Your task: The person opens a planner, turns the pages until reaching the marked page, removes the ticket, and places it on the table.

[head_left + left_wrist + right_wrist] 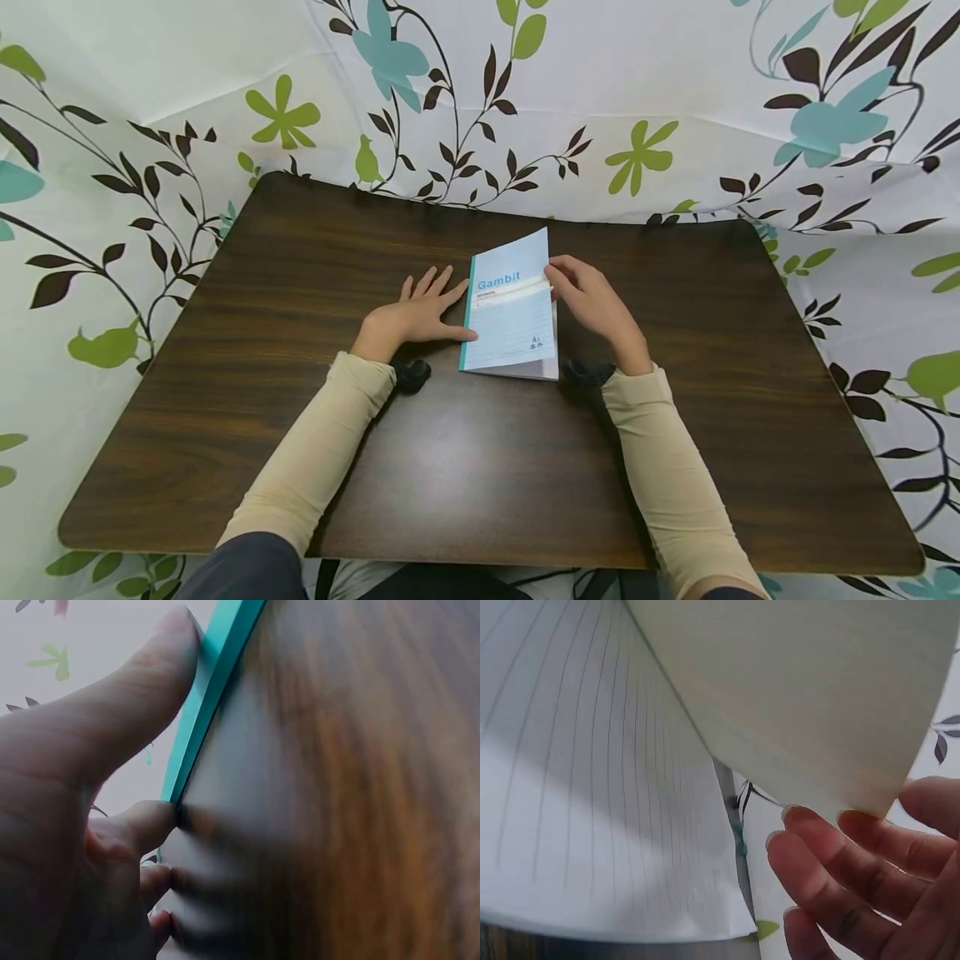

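Note:
A light blue notebook point(510, 321) with a teal spine and "Gambit" printed on its cover lies on the dark wooden table, its cover partly lifted along the right side. My right hand point(592, 300) pinches the cover's right edge between thumb and fingers. In the right wrist view, the pale inside of the cover point(817, 690) stands raised over a lined white page point(592, 787). At the spine point(206, 697), my left hand point(416, 317) has its fingers spread; the thumb touches the notebook's left edge and the other fingers rest on the table.
The wooden table point(262, 375) stretches out on both sides of the notebook. Behind it hangs a white curtain point(480, 125) with leaf, flower and bird prints. A dark wrist device point(412, 377) sits by the left wrist, and another point(587, 373) by the right.

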`<state>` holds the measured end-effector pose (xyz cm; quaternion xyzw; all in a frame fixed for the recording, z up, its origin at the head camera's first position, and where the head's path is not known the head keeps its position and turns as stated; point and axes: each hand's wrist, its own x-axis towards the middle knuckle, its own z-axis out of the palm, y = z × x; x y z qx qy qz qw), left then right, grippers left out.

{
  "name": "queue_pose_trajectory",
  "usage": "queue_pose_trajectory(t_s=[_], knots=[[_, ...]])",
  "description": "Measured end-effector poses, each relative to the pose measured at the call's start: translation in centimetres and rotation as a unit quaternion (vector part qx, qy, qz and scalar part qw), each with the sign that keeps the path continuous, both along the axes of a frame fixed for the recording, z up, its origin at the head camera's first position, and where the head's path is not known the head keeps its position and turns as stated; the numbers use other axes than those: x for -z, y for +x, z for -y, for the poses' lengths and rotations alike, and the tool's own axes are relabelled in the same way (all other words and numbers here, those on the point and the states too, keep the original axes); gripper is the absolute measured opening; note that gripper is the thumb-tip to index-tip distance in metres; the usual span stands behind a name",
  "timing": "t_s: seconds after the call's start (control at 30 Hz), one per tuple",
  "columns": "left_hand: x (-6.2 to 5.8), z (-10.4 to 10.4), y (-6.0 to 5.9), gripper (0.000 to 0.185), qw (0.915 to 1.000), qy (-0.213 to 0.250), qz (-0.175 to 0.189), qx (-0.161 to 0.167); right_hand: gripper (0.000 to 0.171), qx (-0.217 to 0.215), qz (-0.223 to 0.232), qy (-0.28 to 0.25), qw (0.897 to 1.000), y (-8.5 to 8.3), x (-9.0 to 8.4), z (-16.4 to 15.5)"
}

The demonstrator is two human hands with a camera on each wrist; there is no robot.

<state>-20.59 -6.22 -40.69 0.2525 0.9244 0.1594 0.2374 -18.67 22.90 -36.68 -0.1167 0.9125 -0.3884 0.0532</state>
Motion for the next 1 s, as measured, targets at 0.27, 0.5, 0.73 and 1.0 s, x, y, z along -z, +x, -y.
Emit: queue_pose_trajectory(t_s=[0.27,0.5,0.73,1.0], knots=[[-0.5,0.3,-0.5,0.094,0.9995,0.026,0.018,-0.003,0.056,-0.025,0.027,-0.043,0.998,0.5,-0.3,1.4],[-2.9,0.7,-0.1,0.079,0.9914,0.122,-0.039,-0.027,0.056,-0.101,0.017,-0.046,0.994,0.9,-0.1,3.0],[-5.9,-1.1,1.5,0.073,0.9584,0.266,-0.101,-0.023,0.059,-0.157,0.006,-0.022,0.987,1.4,0.6,4.9],[-6.8,-1.3,2.5,0.076,0.9558,0.274,-0.087,-0.061,0.067,-0.19,0.01,0.048,0.981,1.4,1.8,5.5]])
